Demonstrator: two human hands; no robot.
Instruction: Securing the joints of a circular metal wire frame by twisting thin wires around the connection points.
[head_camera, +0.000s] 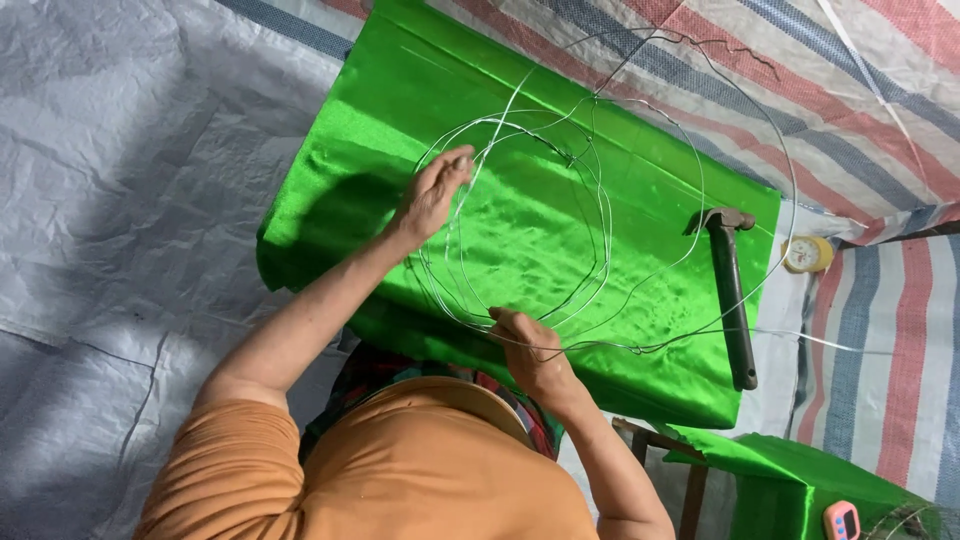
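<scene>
Grey woven tarpaulin (110, 200) covers the ground at the left, and a red, blue and white striped tarp (880, 120) lies at the upper right. Across them is spread a sheet of glossy green satin cloth (400, 130), its long axis running from upper left to lower right.

On the cloth lies a coil of thin silvery wire (605, 215), wound into several loose, uneven rings that sit roughly one inside another. The coil lies flat, slightly wider than tall, and its outermost loop swings out past the cloth's far edge over the striped tarp; a twisted, kinked end shows at the top right.

At the coil's left edge, the left hand (432, 192) has its fingers bunched together, pinching the wires. At the near edge, the right hand (530, 352) is closed in a narrow grip around the strands where they bundle.

A claw hammer (733, 290) rests on the cloth to the right, head away from the person, handle pointing back. Just beyond it sits a small round yellow tape measure (806, 254). A small pink digital timer (841, 520) sits at the lower right.
</scene>
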